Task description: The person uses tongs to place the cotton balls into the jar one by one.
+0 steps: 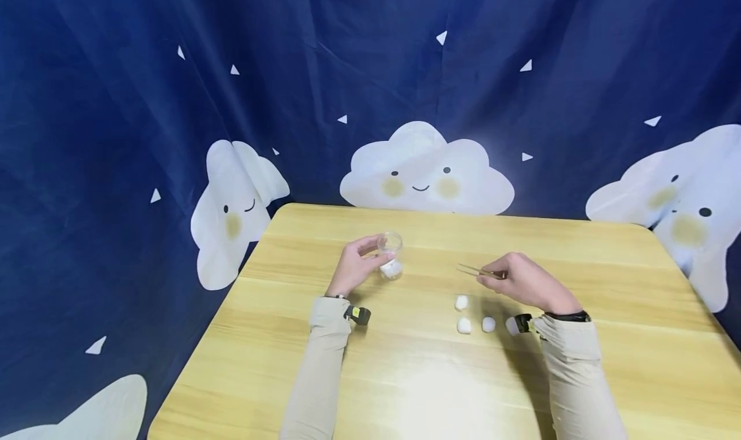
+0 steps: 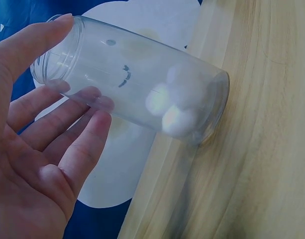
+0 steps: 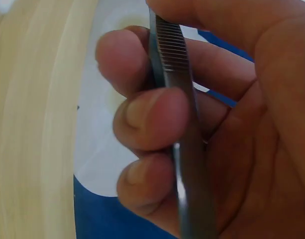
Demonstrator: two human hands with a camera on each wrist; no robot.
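Observation:
My left hand point(image 1: 357, 265) holds a clear jar point(image 2: 127, 74) near its open rim, thumb on one side and fingers on the other. The jar stands on the table, and several white cotton balls point(image 2: 179, 119) lie at its bottom. To the right, above the table, my right hand point(image 1: 523, 280) grips metal tweezers point(image 3: 174, 64) with ridged sides. Their tips point left toward the jar, spread apart with nothing visible between them. Several loose cotton balls point(image 1: 461, 302) lie on the table below the tweezers; one is partly hidden by the right wrist's camera.
The wood-grain table point(image 1: 428, 363) reaches back to a dark blue curtain point(image 1: 382, 54) printed with smiling clouds. Bright glare falls on the table's near middle. Small cameras are strapped on both wrists.

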